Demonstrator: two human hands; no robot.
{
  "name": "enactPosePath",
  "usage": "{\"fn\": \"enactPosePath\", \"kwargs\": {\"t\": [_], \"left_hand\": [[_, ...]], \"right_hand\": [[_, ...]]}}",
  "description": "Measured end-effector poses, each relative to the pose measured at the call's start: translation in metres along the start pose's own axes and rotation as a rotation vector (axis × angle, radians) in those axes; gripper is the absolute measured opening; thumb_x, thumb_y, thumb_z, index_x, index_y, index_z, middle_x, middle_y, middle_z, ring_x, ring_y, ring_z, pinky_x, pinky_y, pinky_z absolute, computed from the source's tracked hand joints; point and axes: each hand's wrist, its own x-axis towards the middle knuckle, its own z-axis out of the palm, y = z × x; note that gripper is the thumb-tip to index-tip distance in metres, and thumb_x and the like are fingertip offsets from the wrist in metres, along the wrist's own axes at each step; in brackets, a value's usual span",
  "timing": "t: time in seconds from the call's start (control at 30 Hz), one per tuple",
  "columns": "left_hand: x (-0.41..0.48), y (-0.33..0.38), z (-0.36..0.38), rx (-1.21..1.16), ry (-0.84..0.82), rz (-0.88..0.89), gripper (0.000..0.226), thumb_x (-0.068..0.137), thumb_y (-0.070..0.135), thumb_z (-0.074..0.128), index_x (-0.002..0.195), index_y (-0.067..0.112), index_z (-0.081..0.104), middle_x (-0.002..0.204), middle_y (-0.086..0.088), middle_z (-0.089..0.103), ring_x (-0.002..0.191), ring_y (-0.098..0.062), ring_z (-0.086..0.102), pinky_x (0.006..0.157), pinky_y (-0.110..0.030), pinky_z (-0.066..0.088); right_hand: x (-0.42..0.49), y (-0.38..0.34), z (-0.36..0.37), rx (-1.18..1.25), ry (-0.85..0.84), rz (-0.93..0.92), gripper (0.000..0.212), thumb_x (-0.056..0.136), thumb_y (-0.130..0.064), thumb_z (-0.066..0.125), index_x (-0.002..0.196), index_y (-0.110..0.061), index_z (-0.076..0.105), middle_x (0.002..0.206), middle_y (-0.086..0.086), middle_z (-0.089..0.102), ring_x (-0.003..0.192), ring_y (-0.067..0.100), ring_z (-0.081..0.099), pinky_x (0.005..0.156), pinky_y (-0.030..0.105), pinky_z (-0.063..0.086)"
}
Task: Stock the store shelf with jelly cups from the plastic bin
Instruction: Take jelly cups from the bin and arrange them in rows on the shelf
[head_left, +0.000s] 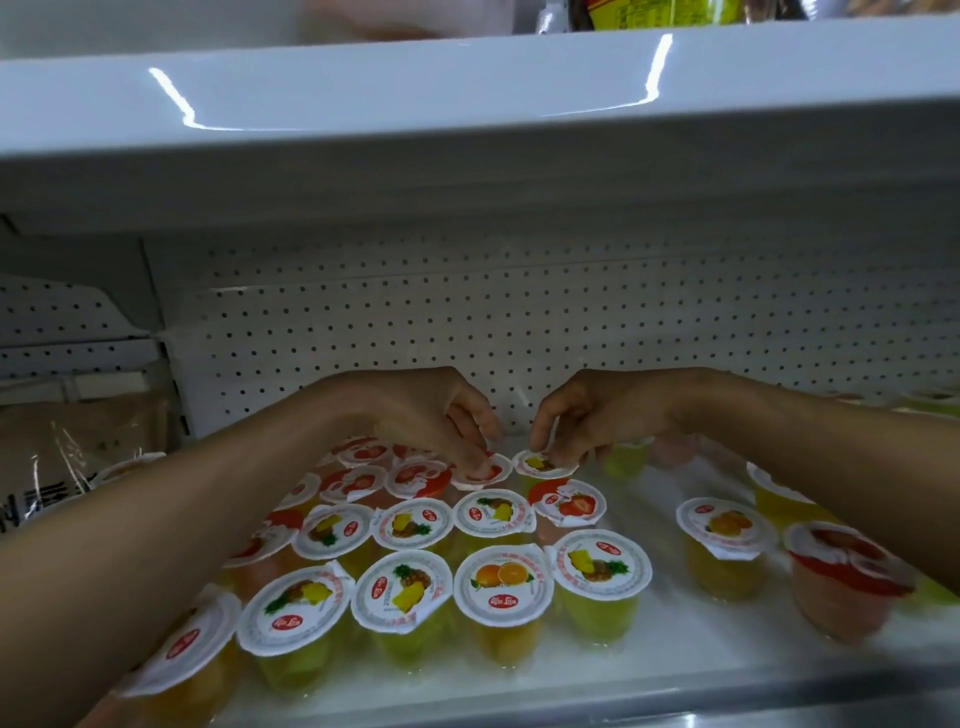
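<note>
Several jelly cups with white foil lids stand in rows on the white shelf (665, 644). Both my hands reach to the back row. My left hand (441, 415) pinches the rim of a red strawberry-lid cup (480, 474). My right hand (587, 415) pinches the rim of a pineapple-lid cup (543, 465) right beside it. Both cups rest on the shelf among the others. An orange-lid cup (503, 582) stands in the front row. The plastic bin is out of view.
A white pegboard back wall (519, 322) closes the shelf. The upper shelf (467, 130) overhangs close above. Loose cups (726, 530) stand at the right, under my right forearm. Wrapped brown packages (78, 436) fill the left bay.
</note>
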Motion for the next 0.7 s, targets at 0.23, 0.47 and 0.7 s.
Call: {"fn": "enactPosePath", "kwargs": {"t": [0.23,0.47,0.7], "left_hand": [[0.043,0.04,0.004,0.032,0.22,0.127,0.042,0.083,0.036,0.075,0.122,0.022,0.067,0.115,0.01,0.069,0.105,-0.004,0.063,0.099,-0.021,0.046],[0.107,0.078,0.036,0.087,0.126,0.19,0.051,0.074,0.039,0.083,0.117,0.015,0.071,0.116,0.003,0.07,0.104,-0.014,0.065,0.097,-0.033,0.051],[0.113,0.079,0.028,0.147,0.052,0.168,0.035,0.074,0.022,0.084,0.106,0.011,0.076,0.103,0.001,0.075,0.089,-0.009,0.066,0.088,-0.029,0.053]], "right_hand": [[-0.024,0.03,-0.055,-0.134,0.344,0.027,0.021,0.084,-0.018,0.073,0.103,-0.027,0.071,0.095,-0.008,0.066,0.09,0.01,0.062,0.078,0.023,0.05],[-0.034,0.071,-0.05,-0.318,0.084,0.346,0.055,0.073,-0.028,0.082,0.122,-0.036,0.059,0.121,-0.005,0.055,0.113,0.014,0.056,0.08,0.023,0.049],[-0.024,0.081,-0.049,-0.161,0.12,0.287,0.04,0.07,-0.008,0.081,0.105,-0.023,0.069,0.099,0.01,0.068,0.076,0.018,0.066,0.069,0.026,0.056]]}}
